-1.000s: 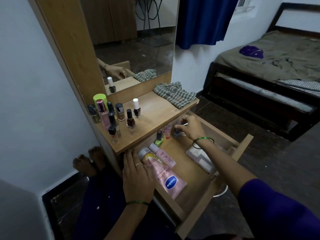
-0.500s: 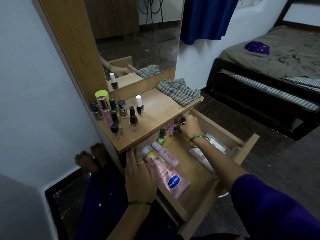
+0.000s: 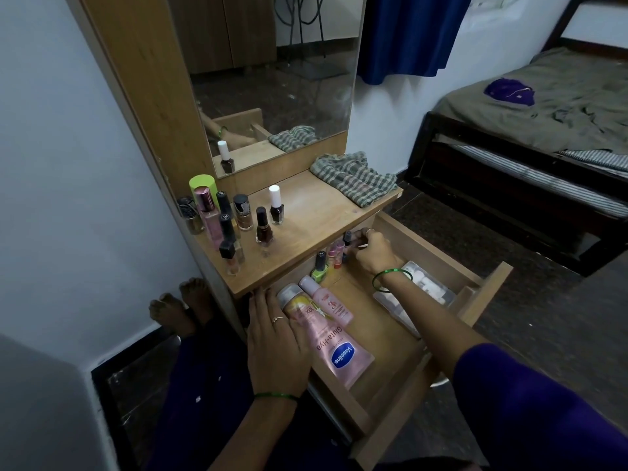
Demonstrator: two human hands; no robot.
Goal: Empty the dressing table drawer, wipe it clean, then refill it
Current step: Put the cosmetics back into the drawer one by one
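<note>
Right hand (image 3: 372, 253) now gripping small bottle (image 3: 347, 240) deeper in drawer (image 3: 438, 248), left hand (image 3: 277, 345) flat, unmoved.

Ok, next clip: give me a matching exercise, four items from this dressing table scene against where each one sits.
Items:
1. checked cloth
2. Vaseline tube
3. white-capped bottle
4. clear plastic box

Places:
A. lying in the drawer, beside the left hand
B. drawer's right side
C. tabletop's right end
D. standing on the tabletop

Pairs: 1-C, 2-A, 3-D, 4-B
</note>
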